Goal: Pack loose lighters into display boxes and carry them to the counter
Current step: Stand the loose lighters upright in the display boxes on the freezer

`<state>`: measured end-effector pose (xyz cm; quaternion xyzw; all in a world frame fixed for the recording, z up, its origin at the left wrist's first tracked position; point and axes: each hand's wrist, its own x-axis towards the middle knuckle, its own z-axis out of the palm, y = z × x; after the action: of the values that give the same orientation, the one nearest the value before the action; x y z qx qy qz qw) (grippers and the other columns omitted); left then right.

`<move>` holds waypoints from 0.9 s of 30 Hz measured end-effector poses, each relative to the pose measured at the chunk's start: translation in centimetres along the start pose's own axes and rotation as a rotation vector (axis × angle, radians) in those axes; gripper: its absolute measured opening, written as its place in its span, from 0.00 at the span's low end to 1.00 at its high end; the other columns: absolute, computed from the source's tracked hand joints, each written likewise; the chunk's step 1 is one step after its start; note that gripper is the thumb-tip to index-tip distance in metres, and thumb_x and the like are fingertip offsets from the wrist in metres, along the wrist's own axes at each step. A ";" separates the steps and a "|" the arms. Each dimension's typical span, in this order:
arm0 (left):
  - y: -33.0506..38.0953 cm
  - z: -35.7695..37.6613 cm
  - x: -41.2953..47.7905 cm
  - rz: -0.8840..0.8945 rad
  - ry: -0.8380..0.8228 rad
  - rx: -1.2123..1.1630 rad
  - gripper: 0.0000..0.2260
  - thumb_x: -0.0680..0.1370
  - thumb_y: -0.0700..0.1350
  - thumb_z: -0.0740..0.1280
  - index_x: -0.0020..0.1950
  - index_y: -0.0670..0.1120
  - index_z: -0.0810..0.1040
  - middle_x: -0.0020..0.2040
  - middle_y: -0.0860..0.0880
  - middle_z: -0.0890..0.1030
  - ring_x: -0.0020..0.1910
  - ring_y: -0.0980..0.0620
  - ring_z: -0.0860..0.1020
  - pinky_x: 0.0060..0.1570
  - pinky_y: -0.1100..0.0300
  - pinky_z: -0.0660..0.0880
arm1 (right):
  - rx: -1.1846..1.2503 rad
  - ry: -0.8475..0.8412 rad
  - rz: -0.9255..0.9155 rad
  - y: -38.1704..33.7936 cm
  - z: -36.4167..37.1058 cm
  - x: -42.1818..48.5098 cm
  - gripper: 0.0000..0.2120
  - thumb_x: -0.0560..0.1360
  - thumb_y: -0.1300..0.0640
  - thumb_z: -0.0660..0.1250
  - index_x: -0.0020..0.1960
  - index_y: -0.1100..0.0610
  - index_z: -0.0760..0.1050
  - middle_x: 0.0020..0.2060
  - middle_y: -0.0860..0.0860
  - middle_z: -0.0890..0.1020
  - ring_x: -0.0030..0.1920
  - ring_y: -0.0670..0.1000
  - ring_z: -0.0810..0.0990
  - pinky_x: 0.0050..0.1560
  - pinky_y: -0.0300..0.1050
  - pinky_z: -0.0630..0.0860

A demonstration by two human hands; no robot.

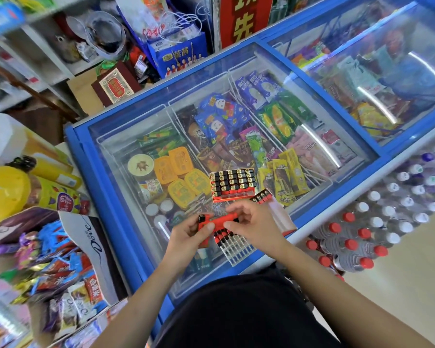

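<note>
holding a small bunch of red lighters (217, 222) between both hands, we stand at the near edge of the blue chest freezer (116, 177), above its glass lid. our left hand (189, 234) curls around the left end of the bunch, the thumb pressed flat on top of the red bodies and the other fingers tucked underneath, so one black lighter head pokes out just past the thumb. our right hand (254, 226) meets the bunch from the other side, thumb and forefinger pinching its right end while the remaining fingers are loosely bent. just below the hands a row of lighters with clear bodies and blue bases (235, 247) lies on the glass, their dark tops touching the underside of what we hold. farther back on the lid sits a red display box (232, 184), filled with upright lighters in neat rows. beside its right corner a short strip of four more lighters (261, 197) rests on a pale red-edged tray (283, 219). red-capped bottles (352, 237) are stacked at the right of the freezer.
</note>
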<state>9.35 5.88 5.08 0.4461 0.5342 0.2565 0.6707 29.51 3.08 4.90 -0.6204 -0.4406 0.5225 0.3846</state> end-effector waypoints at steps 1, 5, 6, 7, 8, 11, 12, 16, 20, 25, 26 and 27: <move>0.0 0.2 0.0 -0.013 0.005 -0.015 0.11 0.78 0.47 0.69 0.59 0.48 0.83 0.46 0.42 0.86 0.43 0.46 0.83 0.43 0.57 0.80 | 0.028 0.029 0.022 0.1 -0.5 -0.4 0.13 0.71 0.62 0.78 0.53 0.52 0.81 0.44 0.49 0.85 0.43 0.48 0.83 0.49 0.43 0.81; 0.0 0.8 -0.2 -0.039 0.000 -0.044 0.10 0.82 0.41 0.65 0.60 0.46 0.83 0.50 0.44 0.87 0.48 0.47 0.85 0.46 0.60 0.81 | 0.203 0.146 0.081 0.5 -3.2 -2.1 0.11 0.71 0.64 0.77 0.52 0.55 0.84 0.45 0.51 0.86 0.44 0.51 0.84 0.47 0.42 0.81; -0.1 1.0 -0.2 -0.027 -0.001 -0.027 0.09 0.82 0.41 0.65 0.59 0.47 0.84 0.50 0.42 0.86 0.47 0.49 0.84 0.46 0.62 0.80 | 0.230 0.188 0.075 0.7 -4.0 -2.5 0.11 0.71 0.65 0.77 0.50 0.55 0.85 0.44 0.52 0.86 0.42 0.51 0.83 0.45 0.40 0.80; -0.1 1.1 -0.2 -0.007 0.001 0.002 0.09 0.82 0.41 0.66 0.57 0.47 0.85 0.49 0.41 0.85 0.44 0.50 0.83 0.44 0.63 0.79 | 0.233 0.235 0.062 1.0 -4.9 -2.8 0.11 0.71 0.66 0.77 0.49 0.53 0.86 0.43 0.51 0.85 0.41 0.49 0.82 0.44 0.39 0.79; -0.2 1.3 -0.2 0.011 0.005 0.035 0.08 0.81 0.42 0.67 0.55 0.49 0.86 0.46 0.40 0.83 0.41 0.52 0.82 0.42 0.65 0.78 | 0.201 0.285 0.054 1.4 -5.8 -3.1 0.11 0.71 0.65 0.77 0.47 0.51 0.86 0.41 0.50 0.84 0.39 0.48 0.79 0.42 0.39 0.77; -0.4 1.9 0.0 0.032 0.001 0.093 0.08 0.81 0.44 0.68 0.51 0.54 0.87 0.40 0.45 0.80 0.37 0.52 0.79 0.41 0.62 0.77 | -0.050 0.335 0.048 2.3 -8.3 -3.5 0.07 0.73 0.60 0.76 0.46 0.49 0.86 0.38 0.42 0.85 0.32 0.48 0.69 0.33 0.40 0.69; -0.4 2.2 0.1 0.036 -0.003 0.113 0.08 0.81 0.45 0.68 0.51 0.54 0.86 0.40 0.46 0.82 0.38 0.51 0.80 0.43 0.60 0.77 | -0.109 0.325 0.047 2.5 -8.9 -3.6 0.06 0.74 0.59 0.75 0.47 0.49 0.86 0.38 0.42 0.86 0.30 0.48 0.67 0.32 0.38 0.67; 0.1 3.4 0.8 0.073 -0.023 0.176 0.06 0.81 0.44 0.69 0.54 0.52 0.83 0.43 0.44 0.84 0.41 0.44 0.81 0.48 0.48 0.79 | -0.288 0.312 0.079 3.4 -10.1 -3.0 0.04 0.76 0.55 0.74 0.47 0.47 0.86 0.31 0.45 0.82 0.27 0.43 0.67 0.29 0.35 0.63; 1.0 4.9 1.6 0.148 -0.024 0.261 0.06 0.80 0.43 0.70 0.52 0.55 0.80 0.42 0.42 0.81 0.40 0.46 0.77 0.47 0.44 0.77 | -0.429 0.330 0.078 4.9 -9.9 -1.9 0.02 0.75 0.52 0.74 0.46 0.48 0.85 0.32 0.43 0.79 0.32 0.42 0.74 0.36 0.39 0.70; 1.3 5.6 3.3 0.200 0.026 0.386 0.04 0.79 0.49 0.72 0.51 0.59 0.81 0.42 0.43 0.80 0.41 0.40 0.78 0.46 0.41 0.78 | -0.563 0.321 0.000 6.3 -8.9 -1.2 0.08 0.76 0.59 0.71 0.53 0.49 0.85 0.44 0.50 0.80 0.42 0.50 0.78 0.46 0.49 0.76; 1.4 5.6 3.7 0.203 0.034 0.419 0.04 0.78 0.50 0.72 0.52 0.59 0.81 0.42 0.44 0.81 0.42 0.42 0.79 0.46 0.44 0.79 | -0.576 0.340 -0.020 6.3 -8.7 -1.1 0.10 0.76 0.60 0.71 0.55 0.50 0.84 0.45 0.50 0.80 0.42 0.51 0.78 0.46 0.47 0.76; 1.5 5.6 4.0 0.209 0.034 0.447 0.06 0.77 0.51 0.73 0.53 0.58 0.81 0.42 0.46 0.81 0.41 0.46 0.79 0.45 0.48 0.79 | -0.596 0.366 -0.037 6.4 -8.5 -0.9 0.12 0.76 0.62 0.70 0.57 0.51 0.83 0.46 0.51 0.80 0.42 0.51 0.79 0.47 0.46 0.76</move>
<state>16.06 8.00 4.59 0.6320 0.5397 0.2075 0.5159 38.73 0.11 0.52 -0.7807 -0.5087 0.2443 0.2685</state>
